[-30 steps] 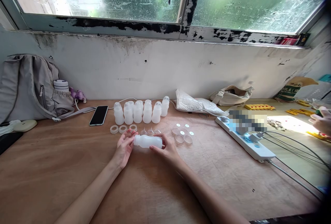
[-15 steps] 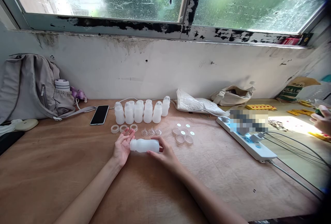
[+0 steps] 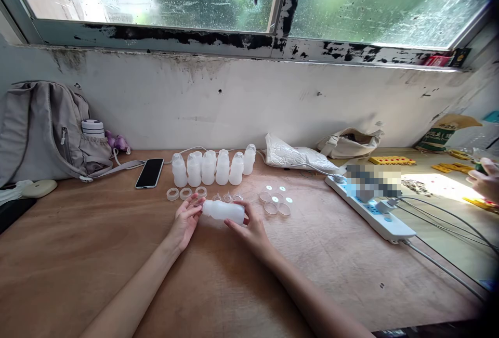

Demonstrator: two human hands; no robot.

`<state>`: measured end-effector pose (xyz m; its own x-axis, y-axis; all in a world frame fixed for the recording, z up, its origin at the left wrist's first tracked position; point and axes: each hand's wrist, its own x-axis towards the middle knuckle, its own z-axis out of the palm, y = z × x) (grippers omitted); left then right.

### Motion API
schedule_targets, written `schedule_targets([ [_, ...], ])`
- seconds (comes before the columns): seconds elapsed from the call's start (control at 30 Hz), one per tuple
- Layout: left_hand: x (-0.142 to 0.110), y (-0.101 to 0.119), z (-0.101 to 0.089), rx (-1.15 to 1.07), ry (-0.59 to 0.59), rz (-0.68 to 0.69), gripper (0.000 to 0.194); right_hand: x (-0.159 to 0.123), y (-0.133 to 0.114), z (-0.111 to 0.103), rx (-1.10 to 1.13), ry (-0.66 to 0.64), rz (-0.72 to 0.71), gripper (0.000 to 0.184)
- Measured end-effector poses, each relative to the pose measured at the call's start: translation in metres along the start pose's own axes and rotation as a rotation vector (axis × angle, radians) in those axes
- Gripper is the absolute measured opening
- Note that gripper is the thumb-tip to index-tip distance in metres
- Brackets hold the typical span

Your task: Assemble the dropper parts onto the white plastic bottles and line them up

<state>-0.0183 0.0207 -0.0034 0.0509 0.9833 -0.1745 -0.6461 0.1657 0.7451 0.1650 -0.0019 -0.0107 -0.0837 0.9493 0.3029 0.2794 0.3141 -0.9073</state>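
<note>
A frosted white baby bottle lies on its side in the air between my hands, its neck to the left. My right hand is closed round its base, thumb below and fingers above. My left hand, palm up, has its fingertips and thumb closed at the bottle's neck. Just beyond the hands lie white rings and clear teats, the teats partly hidden behind the bottle. Several clear round caps rest right of my right hand. Behind stand several similar bottles in a row.
A phone and a grey backpack are at the left. A white packet lies against the wall. On the right are a power strip with cables and a pouch. Another person's hand shows at the right edge.
The bottle first moved left and nearer me against my opened left hand, then back up and right. My left fingers have closed at its neck again; my right hand kept its hold.
</note>
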Motion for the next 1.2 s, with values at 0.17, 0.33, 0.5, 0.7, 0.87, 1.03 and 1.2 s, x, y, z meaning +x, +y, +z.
schedule_targets([
  [0.17,-0.002,0.000,0.001,0.043,-0.021,-0.062,0.028,-0.001,-0.003,0.002,0.002,0.002,0.003,0.043],
  [0.33,-0.004,0.004,0.004,0.018,-0.130,-0.020,0.036,-0.001,-0.005,0.000,0.029,0.019,-0.004,0.042],
  [0.5,-0.011,-0.003,0.012,0.006,-0.144,-0.117,0.041,-0.005,-0.001,0.008,-0.138,0.013,-0.176,0.042],
  [0.7,-0.030,-0.011,0.024,0.148,-0.002,0.136,0.015,-0.020,-0.012,0.026,-0.189,-0.124,-0.143,0.043],
  [0.87,-0.039,0.000,0.027,0.141,-0.117,0.182,0.010,-0.019,-0.023,0.024,0.229,-0.394,0.183,0.042],
  [1.03,-0.037,0.001,0.028,0.228,-0.059,0.144,0.012,-0.021,-0.028,0.026,0.166,-0.436,0.271,0.041],
  [1.2,-0.042,-0.005,0.028,0.377,-0.057,0.227,0.011,-0.032,-0.037,0.031,-0.035,-0.334,0.027,0.037],
])
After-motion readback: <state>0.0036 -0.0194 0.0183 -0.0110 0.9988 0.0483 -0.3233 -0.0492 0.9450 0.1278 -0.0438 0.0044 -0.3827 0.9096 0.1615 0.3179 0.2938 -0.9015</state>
